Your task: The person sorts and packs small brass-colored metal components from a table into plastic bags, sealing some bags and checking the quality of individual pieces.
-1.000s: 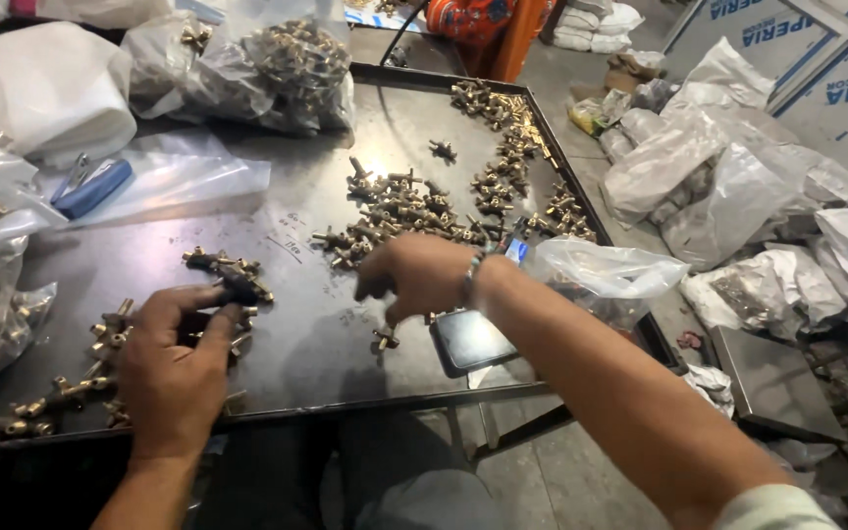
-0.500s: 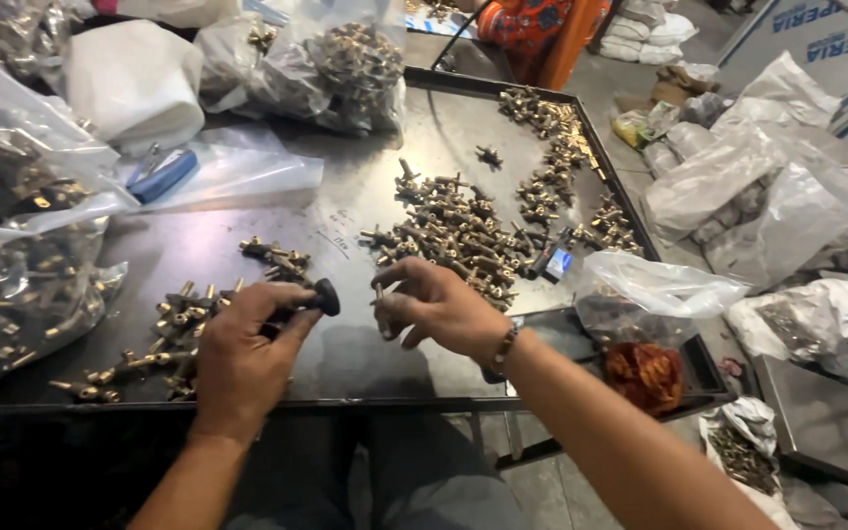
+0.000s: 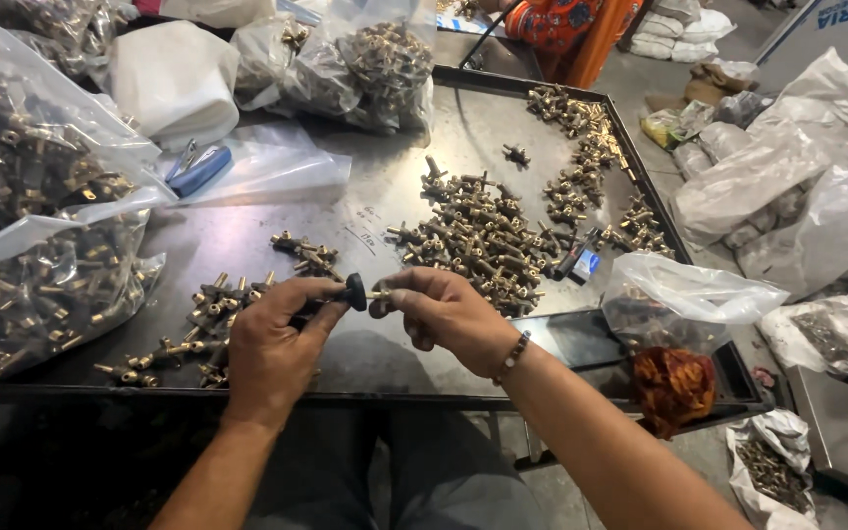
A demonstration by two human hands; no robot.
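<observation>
Brass fitting (image 3: 381, 293) is pinched at the fingertips of the right hand (image 3: 444, 309), held out level just above the front of the metal tray (image 3: 365, 221), so its free end points straight at the black knob (image 3: 355, 291) coming from the other side. That knob is gripped by the left hand (image 3: 272, 344), fingers curled closed around it and thumb on top, which looks like a hold meant for lining the two pieces up end to end. Both parts are kept up off the tray surface, probably so they can be turned freely.

The fitting itself is small, yellowish metal, with a slim stem; most of it is hidden by the fingers, so the rest of its shape can't be told. The knob is round, dark and matte.

Going outward: a loose cluster of similar brass pieces (image 3: 218, 314) is lying just left of the left hand, within easy reach. A bigger heap of fittings (image 3: 483, 240) is spread across the middle of the tray, past the right hand, with another row (image 3: 581, 147) along the far right edge. Clear plastic bags of parts (image 3: 41, 285) are stacked at the left, and a blue-handled tool (image 3: 198, 172) is lying on a bag further back.
</observation>
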